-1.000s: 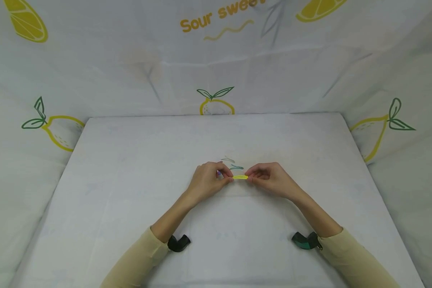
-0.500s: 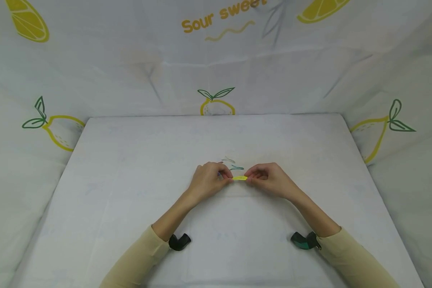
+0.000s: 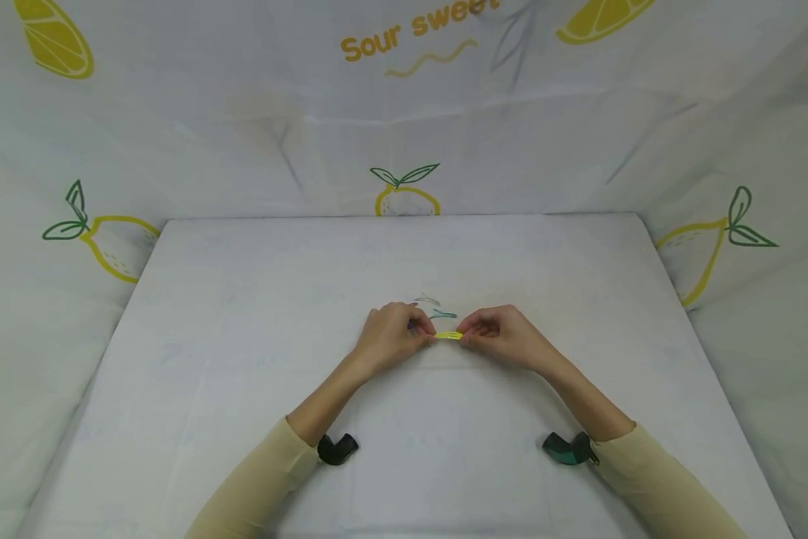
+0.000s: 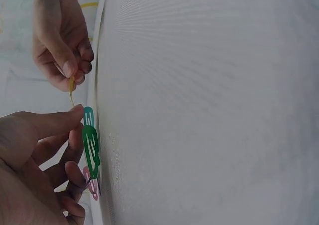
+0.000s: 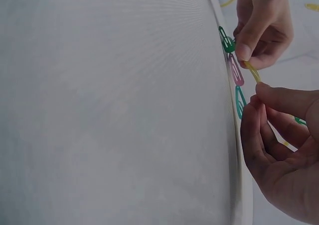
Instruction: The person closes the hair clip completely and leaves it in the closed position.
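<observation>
A yellow snap hair clip [image 3: 448,336] is stretched sideways between my two hands over the white table. My left hand [image 3: 395,335] pinches one end between thumb and index finger; my right hand [image 3: 498,337] pinches the other. Seen edge-on in the left wrist view, the yellow clip [image 4: 71,89] looks thin. Just beyond the hands are a teal hair clip [image 3: 443,314] and a paler one [image 3: 428,299]. A green clip [image 4: 90,148] and a pink clip [image 4: 91,185] also show near my left hand's fingers, which partly hide that area in the head view.
The white-covered table [image 3: 242,299] has a back edge that meets a hanging white cloth [image 3: 208,135] printed with lemons. Cloth walls also rise at both sides. Black wrist cameras [image 3: 338,449] are worn at the sleeve cuffs.
Both hands, with the yellow hair clip between them, have shifted very slightly toward the body. Their pinch on it looks the same, and the other clips stay where they were.
</observation>
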The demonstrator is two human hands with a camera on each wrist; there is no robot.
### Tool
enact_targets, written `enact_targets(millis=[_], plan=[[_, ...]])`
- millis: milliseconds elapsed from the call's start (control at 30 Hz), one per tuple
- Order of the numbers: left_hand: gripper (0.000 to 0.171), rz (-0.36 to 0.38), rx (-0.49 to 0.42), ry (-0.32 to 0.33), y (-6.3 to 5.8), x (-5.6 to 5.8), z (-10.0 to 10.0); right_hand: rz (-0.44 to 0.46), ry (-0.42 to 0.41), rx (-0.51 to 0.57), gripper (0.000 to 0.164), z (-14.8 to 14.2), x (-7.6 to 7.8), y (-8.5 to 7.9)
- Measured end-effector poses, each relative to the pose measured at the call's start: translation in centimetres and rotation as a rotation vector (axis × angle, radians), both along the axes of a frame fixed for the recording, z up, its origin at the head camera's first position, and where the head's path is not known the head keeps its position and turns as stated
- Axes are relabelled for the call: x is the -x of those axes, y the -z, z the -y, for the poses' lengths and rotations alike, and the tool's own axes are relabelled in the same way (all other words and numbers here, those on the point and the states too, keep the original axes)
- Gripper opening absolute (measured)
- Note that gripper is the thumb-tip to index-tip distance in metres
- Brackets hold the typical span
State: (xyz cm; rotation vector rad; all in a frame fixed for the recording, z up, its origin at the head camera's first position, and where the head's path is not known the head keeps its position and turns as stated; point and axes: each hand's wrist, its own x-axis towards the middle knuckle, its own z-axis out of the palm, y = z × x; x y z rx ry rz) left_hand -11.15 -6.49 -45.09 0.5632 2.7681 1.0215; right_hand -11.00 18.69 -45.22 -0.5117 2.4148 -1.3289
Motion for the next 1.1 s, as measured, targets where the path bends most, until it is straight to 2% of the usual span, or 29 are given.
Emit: enact_targets(millis=[267,667,1100], plan=[[0.005,0.037,0.037,0.016,-0.12,-0.11,-0.14,0.039,-0.009,-0.035,0.015,-0.03,0.15,0.17],[0.005,0.078,0.020,0.011,0.21,0.15,-0.10,0.020,-0.022,-0.079,0.013,-0.06,0.39,0.28],[0.005,0.049,0.042,0.020,0.30,0.09,-0.30,0.025,-0.030,-0.085,0.013,-0.13,0.66,0.65]])
